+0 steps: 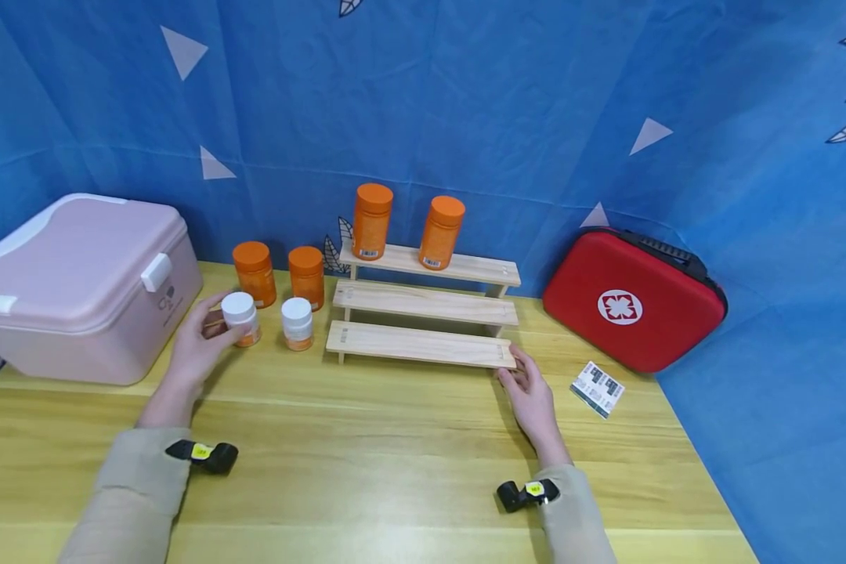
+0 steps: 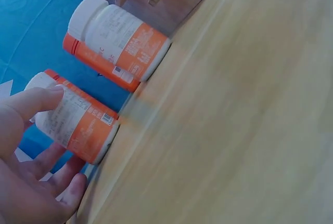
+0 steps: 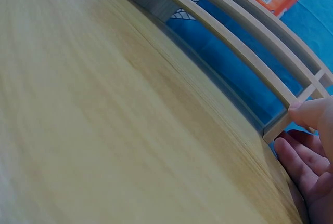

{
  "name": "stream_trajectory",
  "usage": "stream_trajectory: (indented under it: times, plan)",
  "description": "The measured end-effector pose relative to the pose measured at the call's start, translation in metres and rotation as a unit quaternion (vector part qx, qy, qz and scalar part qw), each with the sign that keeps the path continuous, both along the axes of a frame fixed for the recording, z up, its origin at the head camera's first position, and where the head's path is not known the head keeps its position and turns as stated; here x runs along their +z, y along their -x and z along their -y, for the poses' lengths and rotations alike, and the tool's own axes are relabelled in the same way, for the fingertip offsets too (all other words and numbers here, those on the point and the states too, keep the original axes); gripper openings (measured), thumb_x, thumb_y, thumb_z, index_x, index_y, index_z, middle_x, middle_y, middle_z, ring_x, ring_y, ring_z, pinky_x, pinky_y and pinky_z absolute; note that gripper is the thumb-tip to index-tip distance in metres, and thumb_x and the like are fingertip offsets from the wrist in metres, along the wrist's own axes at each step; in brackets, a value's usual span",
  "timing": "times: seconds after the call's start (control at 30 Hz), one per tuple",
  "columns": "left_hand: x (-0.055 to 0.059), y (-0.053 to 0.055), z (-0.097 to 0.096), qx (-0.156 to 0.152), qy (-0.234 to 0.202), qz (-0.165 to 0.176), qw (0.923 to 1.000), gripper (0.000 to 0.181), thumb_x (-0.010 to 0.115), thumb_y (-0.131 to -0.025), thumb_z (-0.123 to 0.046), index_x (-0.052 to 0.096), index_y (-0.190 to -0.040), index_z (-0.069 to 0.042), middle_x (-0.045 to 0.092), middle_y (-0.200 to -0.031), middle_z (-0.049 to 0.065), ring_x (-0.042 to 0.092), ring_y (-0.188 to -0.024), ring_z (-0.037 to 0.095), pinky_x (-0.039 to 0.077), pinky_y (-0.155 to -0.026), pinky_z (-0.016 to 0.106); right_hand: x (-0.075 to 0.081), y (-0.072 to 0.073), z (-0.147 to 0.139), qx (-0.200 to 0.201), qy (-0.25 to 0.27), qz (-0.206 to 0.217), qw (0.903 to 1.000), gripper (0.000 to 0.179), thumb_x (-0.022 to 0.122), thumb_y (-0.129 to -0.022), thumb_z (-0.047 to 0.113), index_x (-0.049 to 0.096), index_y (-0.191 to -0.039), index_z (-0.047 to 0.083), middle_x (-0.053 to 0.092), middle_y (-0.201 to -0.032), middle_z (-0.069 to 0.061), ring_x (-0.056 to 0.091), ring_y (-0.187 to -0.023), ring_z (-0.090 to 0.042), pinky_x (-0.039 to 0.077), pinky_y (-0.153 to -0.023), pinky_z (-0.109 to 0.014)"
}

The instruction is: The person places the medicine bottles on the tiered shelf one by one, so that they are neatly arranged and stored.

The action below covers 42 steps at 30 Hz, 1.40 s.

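Note:
My left hand [image 1: 193, 345] is round a white-capped pill bottle [image 1: 240, 312] standing at the left of the table. In the left wrist view the thumb lies against the bottle's upper side, with the other fingers around its far side. A similar white bottle [image 1: 297, 321] stands to its right. Behind them are two orange bottles, one at the left [image 1: 255, 276] and one nearer the rack [image 1: 306, 276]. My right hand [image 1: 532, 395] holds the right end of a three-tier wooden rack [image 1: 423, 343], thumb on the lowest shelf's front edge in the right wrist view.
Two taller orange bottles, a left one [image 1: 372, 223] and a right one [image 1: 442, 233], stand on the rack's top shelf. At far left is a pink lidded box [image 1: 92, 266]. A red first-aid case [image 1: 627, 301] leans at the right, behind a small printed card [image 1: 598, 389].

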<state>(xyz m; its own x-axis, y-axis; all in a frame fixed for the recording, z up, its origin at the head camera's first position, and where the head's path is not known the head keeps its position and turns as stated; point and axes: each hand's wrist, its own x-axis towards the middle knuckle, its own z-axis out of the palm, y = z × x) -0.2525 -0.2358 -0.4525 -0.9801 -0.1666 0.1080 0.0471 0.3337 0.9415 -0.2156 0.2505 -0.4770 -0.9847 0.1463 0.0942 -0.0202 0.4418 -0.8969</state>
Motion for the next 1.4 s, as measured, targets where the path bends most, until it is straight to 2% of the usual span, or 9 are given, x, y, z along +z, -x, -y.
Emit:
stream_trajectory:
  times: [0.13, 0.37, 0.53, 0.73, 0.97, 1.13, 1.2, 1.3, 1.4]
  plan:
    - [0.002, 0.002, -0.003, 0.012, 0.002, 0.001, 0.9999, 0.067, 0.066, -0.092, -0.025, 0.033, -0.148, -0.010, 0.044, -0.136, 0.022, 0.048, -0.112, 0.024, 0.043, -0.093, 0.033, 0.003, 0.000, 0.000, -0.001, 0.001, -0.001, 1.0000, 0.051, 0.060, -0.096, 0.019, 0.042, -0.144, 0.015, 0.049, -0.136, -0.012, 0.058, -0.112, -0.026, 0.045, -0.094, -0.038]
    - [0.011, 0.002, -0.008, 0.026, -0.002, -0.004, 0.9996, 0.064, 0.067, -0.091, -0.024, 0.037, -0.147, -0.014, 0.044, -0.135, 0.018, 0.048, -0.113, 0.027, 0.044, -0.092, 0.030, 0.006, 0.000, 0.001, -0.002, 0.003, -0.005, 1.0000, 0.050, 0.059, -0.096, 0.018, 0.042, -0.143, 0.014, 0.049, -0.136, -0.013, 0.058, -0.112, -0.027, 0.045, -0.094, -0.038]
    - [0.021, 0.001, -0.015, 0.006, -0.002, -0.023, 0.9997, 0.065, 0.068, -0.090, -0.025, 0.039, -0.146, -0.013, 0.044, -0.137, 0.017, 0.047, -0.115, 0.029, 0.042, -0.093, 0.032, 0.006, 0.000, -0.001, -0.004, 0.000, -0.006, 1.0000, 0.050, 0.059, -0.096, 0.017, 0.042, -0.143, 0.013, 0.049, -0.135, -0.014, 0.058, -0.111, -0.027, 0.046, -0.093, -0.036]
    - [0.036, -0.004, -0.025, -0.036, -0.002, -0.048, 0.9982, 0.065, 0.070, -0.088, -0.028, 0.042, -0.145, -0.015, 0.048, -0.131, 0.011, 0.047, -0.108, 0.021, 0.041, -0.086, 0.026, 0.005, -0.001, -0.003, -0.005, 0.000, -0.007, 1.0000, 0.050, 0.059, -0.096, 0.019, 0.042, -0.143, 0.015, 0.049, -0.135, -0.012, 0.058, -0.110, -0.026, 0.045, -0.093, -0.038]
    - [0.063, -0.018, -0.036, -0.057, 0.020, -0.052, 0.9968, 0.064, 0.070, -0.089, -0.026, 0.041, -0.145, -0.015, 0.049, -0.130, 0.014, 0.048, -0.110, 0.027, 0.042, -0.085, 0.031, 0.001, 0.000, 0.000, 0.003, 0.001, -0.019, 0.9998, 0.051, 0.060, -0.096, 0.019, 0.043, -0.143, 0.011, 0.051, -0.133, -0.016, 0.059, -0.109, -0.028, 0.047, -0.091, -0.034]
    - [0.087, -0.024, -0.043, -0.086, 0.046, -0.070, 0.9928, 0.062, 0.069, -0.089, -0.024, 0.042, -0.144, -0.015, 0.051, -0.128, 0.014, 0.049, -0.108, 0.028, 0.046, -0.079, 0.025, 0.025, -0.012, 0.013, 0.004, -0.004, -0.011, 0.9999, 0.050, 0.057, -0.097, 0.011, 0.041, -0.143, 0.003, 0.050, -0.133, -0.022, 0.057, -0.111, -0.034, 0.045, -0.093, -0.039]
    - [0.098, -0.026, -0.049, -0.100, 0.052, -0.076, 0.9907, 0.060, 0.069, -0.089, -0.025, 0.044, -0.143, -0.016, 0.052, -0.126, 0.013, 0.051, -0.107, 0.028, 0.047, -0.079, 0.026, 0.028, -0.013, 0.014, 0.002, -0.002, -0.004, 1.0000, 0.050, 0.056, -0.097, 0.009, 0.039, -0.143, 0.000, 0.048, -0.135, -0.024, 0.056, -0.112, -0.036, 0.044, -0.095, -0.043]
    - [0.114, -0.026, -0.063, -0.125, 0.048, -0.078, 0.9878, 0.059, 0.070, -0.088, -0.027, 0.046, -0.141, -0.019, 0.053, -0.123, 0.011, 0.051, -0.107, 0.027, 0.046, -0.084, 0.035, 0.016, -0.007, 0.007, 0.002, -0.001, -0.002, 1.0000, 0.051, 0.057, -0.097, 0.013, 0.040, -0.144, 0.005, 0.048, -0.136, -0.022, 0.057, -0.112, -0.034, 0.044, -0.095, -0.042]
    - [0.124, -0.024, -0.080, -0.158, 0.026, -0.083, 0.9836, 0.058, 0.071, -0.088, -0.025, 0.047, -0.140, -0.019, 0.055, -0.122, 0.010, 0.052, -0.106, 0.026, 0.044, -0.086, 0.042, 0.003, -0.001, 0.001, 0.003, 0.001, -0.007, 1.0000, 0.051, 0.059, -0.096, 0.018, 0.041, -0.144, 0.010, 0.049, -0.136, -0.018, 0.058, -0.111, -0.031, 0.044, -0.094, -0.040]
